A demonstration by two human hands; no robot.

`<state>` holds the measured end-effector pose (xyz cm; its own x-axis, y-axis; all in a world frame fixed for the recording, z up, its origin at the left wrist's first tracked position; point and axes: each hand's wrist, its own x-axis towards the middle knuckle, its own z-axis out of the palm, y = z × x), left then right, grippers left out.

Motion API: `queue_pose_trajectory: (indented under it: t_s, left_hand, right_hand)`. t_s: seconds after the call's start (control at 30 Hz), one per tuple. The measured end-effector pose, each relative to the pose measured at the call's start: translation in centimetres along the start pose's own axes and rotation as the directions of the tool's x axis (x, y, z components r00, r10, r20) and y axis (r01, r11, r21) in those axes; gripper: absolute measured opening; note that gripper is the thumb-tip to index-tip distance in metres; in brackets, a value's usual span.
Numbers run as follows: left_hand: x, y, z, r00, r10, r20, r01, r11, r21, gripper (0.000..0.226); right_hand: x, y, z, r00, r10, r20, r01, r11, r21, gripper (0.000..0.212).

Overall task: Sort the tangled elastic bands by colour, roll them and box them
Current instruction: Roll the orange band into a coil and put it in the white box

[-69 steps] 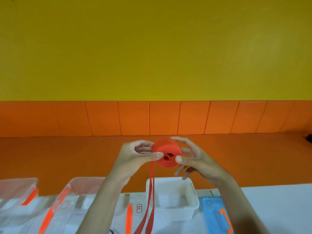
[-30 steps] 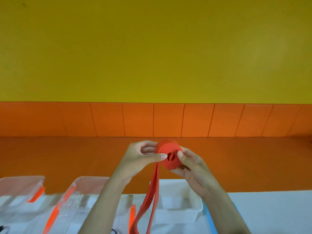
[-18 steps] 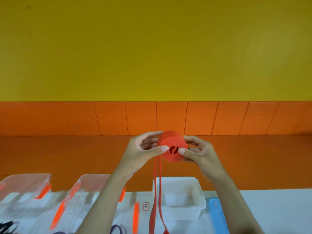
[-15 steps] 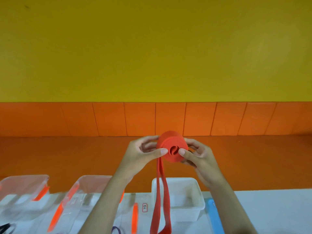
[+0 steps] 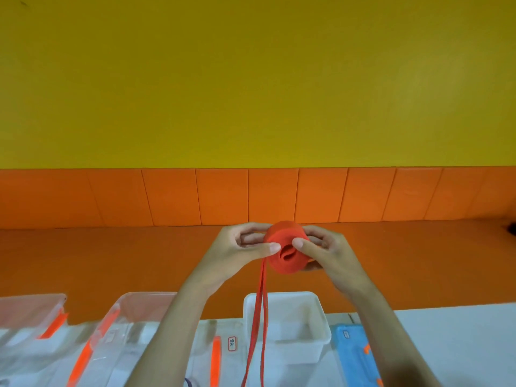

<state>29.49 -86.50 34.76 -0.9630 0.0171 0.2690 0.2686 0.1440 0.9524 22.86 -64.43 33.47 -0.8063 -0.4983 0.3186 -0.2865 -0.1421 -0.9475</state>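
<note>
Left hand [image 5: 237, 247] and right hand [image 5: 326, 251] pinch red band roll [image 5: 284, 254], fingers clamped; tail hangs before white box [image 5: 321, 325], clear boxes [image 5: 134, 305] left.

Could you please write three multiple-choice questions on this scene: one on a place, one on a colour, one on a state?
1. The white box stands:
A. below the raised hands, on the table
B. on the orange floor
C. on the blue lid

2. The elastic band roll is:
A. purple
B. red-orange
C. blue

3. The roll is:
A. fully rolled and boxed
B. lying loose on the table
C. partly rolled, tail hanging

Answers: 1 A, it sits under the left hand and right hand. 2 B, its coils are red-orange. 3 C, two strands hang down.
</note>
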Motion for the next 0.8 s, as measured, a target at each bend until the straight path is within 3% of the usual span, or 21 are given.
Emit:
queue_pose_trajectory:
  t_s: [0.13, 0.23, 0.3, 0.43, 0.6, 0.7, 0.8]
  left_hand:
    - [0.1, -0.7, 0.3, 0.998, -0.054, -0.016, 0.054, 0.998, 0.018, 0.039]
    - [0.1, -1.3, 0.4, 0.997, -0.067, -0.046, 0.066, 0.998, -0.024, 0.041]
    - [0.2, -1.5, 0.5, 0.996, -0.042, -0.085, 0.037, 0.997, -0.064, 0.043]
    - [0.3, -1.2, 0.6, 0.983, 0.042, -0.18, -0.054, 0.997, -0.061, 0.047]
    - [0.5, 0.0, 0.3, 0.994, 0.102, -0.03, -0.099, 0.991, 0.09, 0.045]
    - [0.6, -0.1, 1.0, 0.996, 0.092, 0.005, -0.092, 0.991, 0.101, 0.047]
    - [0.4, -1.0, 1.1, 1.0, 0.014, 0.0, -0.014, 1.0, 0.004, 0.058]
  right_hand:
    - [-0.2, 1.0, 0.4, 0.994, 0.014, -0.107, -0.004, 0.995, 0.099, 0.045]
    - [-0.4, 1.8, 1.1, 0.993, 0.038, -0.114, -0.015, 0.982, 0.19, 0.06]
    - [-0.6, 2.2, 1.6, 0.995, 0.028, -0.1, -0.004, 0.973, 0.233, 0.058]
    - [-0.1, 1.5, 0.4, 0.984, -0.085, -0.155, 0.075, 0.995, -0.069, 0.042]
    - [-0.5, 0.4, -1.9, 0.997, -0.081, -0.004, 0.081, 0.996, -0.02, 0.056]
    - [-1.0, 0.6, -2.0, 0.995, -0.08, -0.054, 0.08, 0.997, 0.002, 0.051]
    - [-1.5, 1.6, -1.5, 0.986, -0.051, -0.16, 0.069, 0.992, 0.108, 0.045]
